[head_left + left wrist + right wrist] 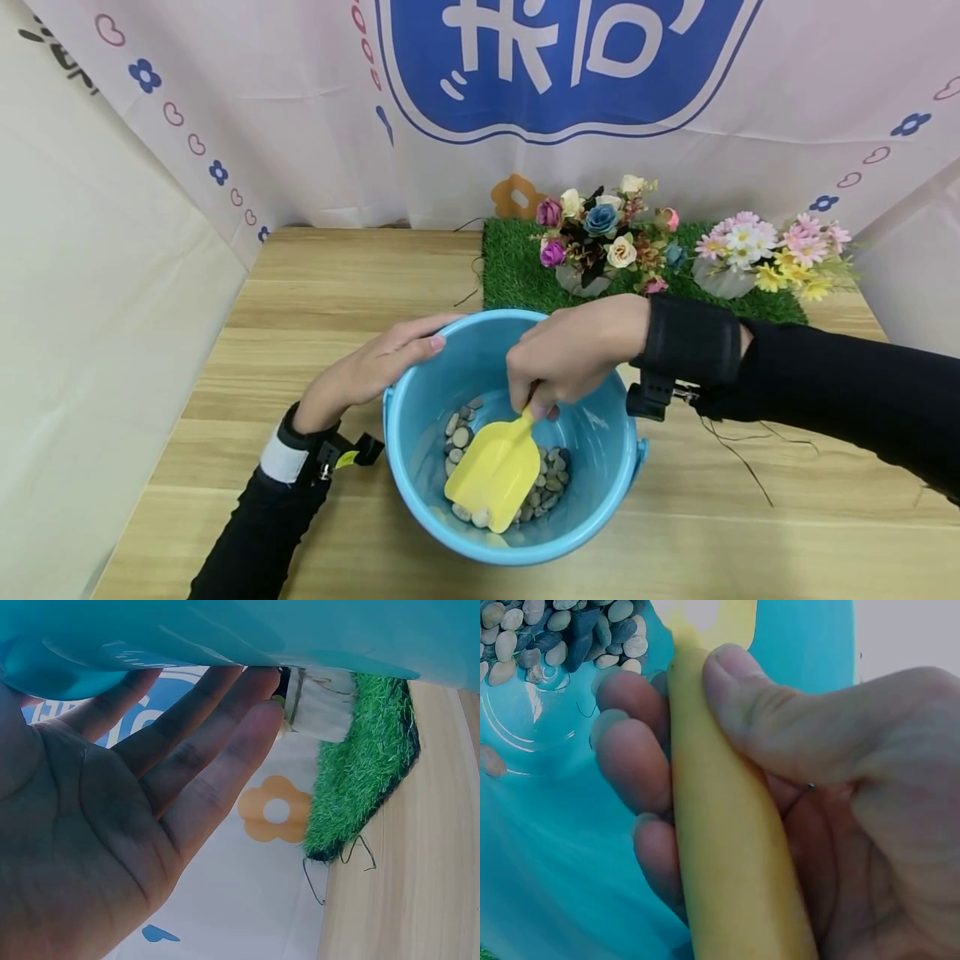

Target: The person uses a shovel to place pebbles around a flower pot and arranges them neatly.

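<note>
Right hand [795,810] wraps the yellow shovel [727,847], wrist view shows; left hand [375,367] rests flat-fingered on the bucket [600,467].

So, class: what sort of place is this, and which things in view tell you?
Probably a staged tabletop set, not a real garden: a wooden table against a printed cloth backdrop, with artificial flowers on a turf mat behind a blue bucket of pebbles.

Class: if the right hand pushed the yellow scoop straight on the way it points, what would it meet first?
Probably the pebbles at the bottom of the blue bucket; the right hand angles the scoop down onto them.
</note>
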Action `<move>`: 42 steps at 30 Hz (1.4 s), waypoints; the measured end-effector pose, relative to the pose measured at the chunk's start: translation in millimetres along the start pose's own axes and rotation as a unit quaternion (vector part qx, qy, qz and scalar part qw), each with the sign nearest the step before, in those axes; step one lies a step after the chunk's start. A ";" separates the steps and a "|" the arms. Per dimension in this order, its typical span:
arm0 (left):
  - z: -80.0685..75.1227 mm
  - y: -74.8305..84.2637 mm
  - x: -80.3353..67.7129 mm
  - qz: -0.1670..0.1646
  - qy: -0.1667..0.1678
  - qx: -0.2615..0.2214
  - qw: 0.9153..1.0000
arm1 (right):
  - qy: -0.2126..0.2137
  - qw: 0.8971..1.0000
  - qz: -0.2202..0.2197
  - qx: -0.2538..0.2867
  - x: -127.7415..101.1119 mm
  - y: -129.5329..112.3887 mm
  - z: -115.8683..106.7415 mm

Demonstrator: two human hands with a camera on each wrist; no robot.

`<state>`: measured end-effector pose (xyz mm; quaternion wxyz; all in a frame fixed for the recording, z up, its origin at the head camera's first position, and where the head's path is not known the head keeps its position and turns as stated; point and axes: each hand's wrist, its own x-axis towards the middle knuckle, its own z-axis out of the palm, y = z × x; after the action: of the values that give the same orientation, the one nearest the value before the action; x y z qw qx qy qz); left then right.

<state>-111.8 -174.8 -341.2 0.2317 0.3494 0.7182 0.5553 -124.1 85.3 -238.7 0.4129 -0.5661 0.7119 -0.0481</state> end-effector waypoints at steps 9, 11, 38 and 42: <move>-0.2 1.4 0.7 0.000 -0.002 -0.004 1.000 | 0.031 0.999 -0.016 -0.030 3.8 -1.3 -0.6; -0.2 1.7 0.9 0.001 -0.002 -0.004 1.000 | 0.031 0.999 -0.019 -0.036 5.0 -2.1 -1.6; 0.9 0.8 1.1 -0.004 0.006 -0.015 1.000 | -0.009 0.989 -0.056 0.135 -35.4 10.9 -13.8; 1.1 0.8 0.4 -0.003 0.009 -0.015 1.000 | 0.013 0.989 -0.043 0.144 -52.2 12.3 -15.2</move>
<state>-111.1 -173.7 -340.8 0.2322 0.3389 0.7132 0.5680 -142.4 127.8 -207.4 0.4783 -0.5301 0.6780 -0.1747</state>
